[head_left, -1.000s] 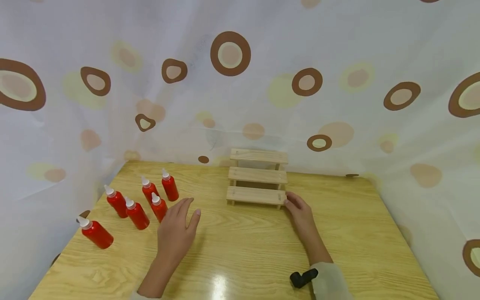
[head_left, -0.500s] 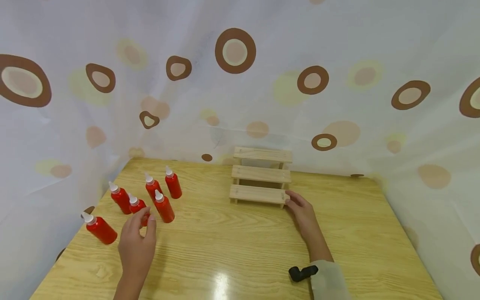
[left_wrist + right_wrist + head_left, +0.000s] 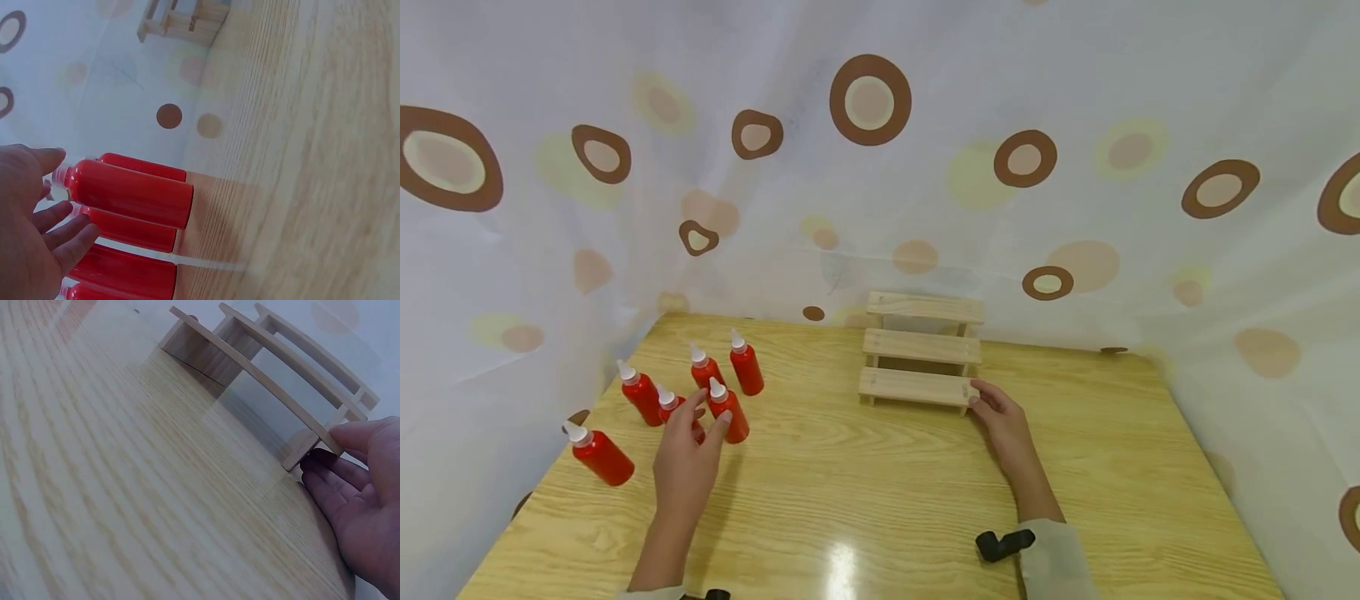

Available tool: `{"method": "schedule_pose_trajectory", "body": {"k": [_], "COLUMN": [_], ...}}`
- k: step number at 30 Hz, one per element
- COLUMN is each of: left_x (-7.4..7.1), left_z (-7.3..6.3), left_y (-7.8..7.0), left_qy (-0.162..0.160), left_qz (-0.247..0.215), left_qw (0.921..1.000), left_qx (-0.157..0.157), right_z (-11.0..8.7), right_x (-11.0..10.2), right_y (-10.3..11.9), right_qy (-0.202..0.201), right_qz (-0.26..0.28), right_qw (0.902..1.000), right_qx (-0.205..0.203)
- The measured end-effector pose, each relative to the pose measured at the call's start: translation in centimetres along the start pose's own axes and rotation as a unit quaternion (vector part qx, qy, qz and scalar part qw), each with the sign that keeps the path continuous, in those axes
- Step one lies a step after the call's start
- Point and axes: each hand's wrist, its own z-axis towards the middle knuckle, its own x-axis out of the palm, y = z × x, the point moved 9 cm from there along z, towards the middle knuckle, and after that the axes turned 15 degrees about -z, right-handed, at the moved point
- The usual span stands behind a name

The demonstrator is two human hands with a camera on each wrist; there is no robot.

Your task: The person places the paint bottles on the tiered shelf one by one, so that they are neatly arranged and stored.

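Observation:
A red squeeze bottle (image 3: 735,419) with a white pointed nozzle stands at the right front of a group of such bottles. My left hand (image 3: 687,467) is around its upper part, thumb on one side and fingers on the other. In the left wrist view the left hand (image 3: 28,222) is spread near the bottle's neck, and a gap shows between fingers and bottle (image 3: 131,194). On the right, my right hand (image 3: 1007,433) holds the front right end of a three-tier wooden step shelf (image 3: 917,386). The right wrist view shows the thumb (image 3: 353,434) against the front plank, fingers below.
Several more red bottles stand at the left, among them one at the back (image 3: 747,369) and one at the far left (image 3: 604,458). A patterned white curtain (image 3: 925,200) hangs behind and beside the wooden table (image 3: 850,492).
My left hand first moved left from beside the bottles, then forward and right to the right front bottle. The right hand has stayed at the shelf's end. The view shifted slightly.

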Motion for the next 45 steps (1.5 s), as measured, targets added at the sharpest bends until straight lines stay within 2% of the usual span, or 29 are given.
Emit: {"method": "schedule_pose_trajectory", "body": {"k": [6,14,23,27,30,36,41,45], "left_x": [1.1,1.5,1.9,2.3,3.2,6.2,8.8,10.9], "left_z": [0.7,1.0,1.1,1.0,1.2,2.1,2.2,2.2], "left_y": [0.4,0.5,0.2,-0.8,-2.0,-4.1,-6.5,-8.3], "left_qy": [0.004,-0.004,-0.005,-0.007,0.000,0.040,0.068,0.090], "left_qz": [-0.050,-0.061,-0.072,-0.070,-0.078,-0.085,-0.075,-0.082], "left_qw": [0.9988,0.9980,0.9973,0.9970,0.9952,0.9913,0.9852,0.9801], "left_qx": [0.002,0.015,0.011,0.033,0.059,0.092,0.138,0.157], "right_z": [0.2,-0.3,-0.2,-0.4,-0.3,-0.1,-0.2,-0.3], "right_x": [-0.1,-0.1,0.0,0.0,-0.2,-0.5,-0.4,-0.4], "right_y": [-0.3,0.1,0.0,0.0,0.1,0.1,0.0,0.0], "right_qy": [0.002,-0.005,-0.015,-0.015,-0.020,-0.025,-0.021,-0.020], "right_qz": [-0.008,-0.025,-0.016,-0.019,-0.016,-0.016,-0.019,-0.019], "right_qw": [0.9999,0.9997,0.9997,0.9997,0.9997,0.9996,0.9996,0.9996], "right_qx": [0.013,0.005,0.006,0.008,0.004,-0.004,-0.004,-0.006]}}
